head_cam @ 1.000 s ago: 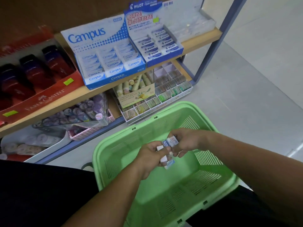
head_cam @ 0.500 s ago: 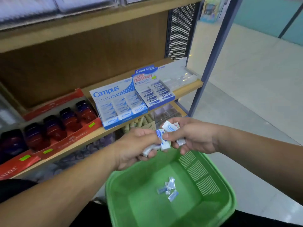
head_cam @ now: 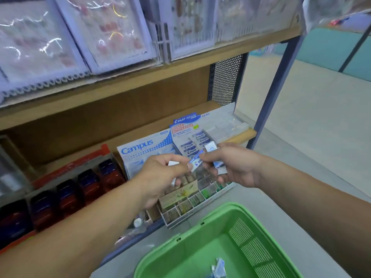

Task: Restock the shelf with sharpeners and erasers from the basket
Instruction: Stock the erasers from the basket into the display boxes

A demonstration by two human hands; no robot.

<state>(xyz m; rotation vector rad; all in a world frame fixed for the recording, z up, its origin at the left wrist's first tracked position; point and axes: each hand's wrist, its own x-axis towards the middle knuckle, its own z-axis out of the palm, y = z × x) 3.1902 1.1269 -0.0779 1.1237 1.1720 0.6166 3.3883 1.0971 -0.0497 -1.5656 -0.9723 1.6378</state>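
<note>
Likely light, stiff and slick-sleeved, the Pilot eraser [head_cam: 197, 160] is pinched at either end by the left hand [head_cam: 164, 177] and the right hand [head_cam: 230, 165] — the right also clasping spare erasers [head_cam: 219, 167] — at 6 o'clock of the Pilot display box [head_cam: 188, 135], with the green basket [head_cam: 200, 223] at 5 o'clock; best gripped across its long flat sides.

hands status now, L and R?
Left hand: closed, pinching Pilot eraser.
Right hand: closed, holding erasers, also touching the Pilot eraser.

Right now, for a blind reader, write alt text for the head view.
The left hand and right hand each hold erasers, both touching one Pilot eraser, before the Pilot display box on the shelf. A green basket sits below.
</note>
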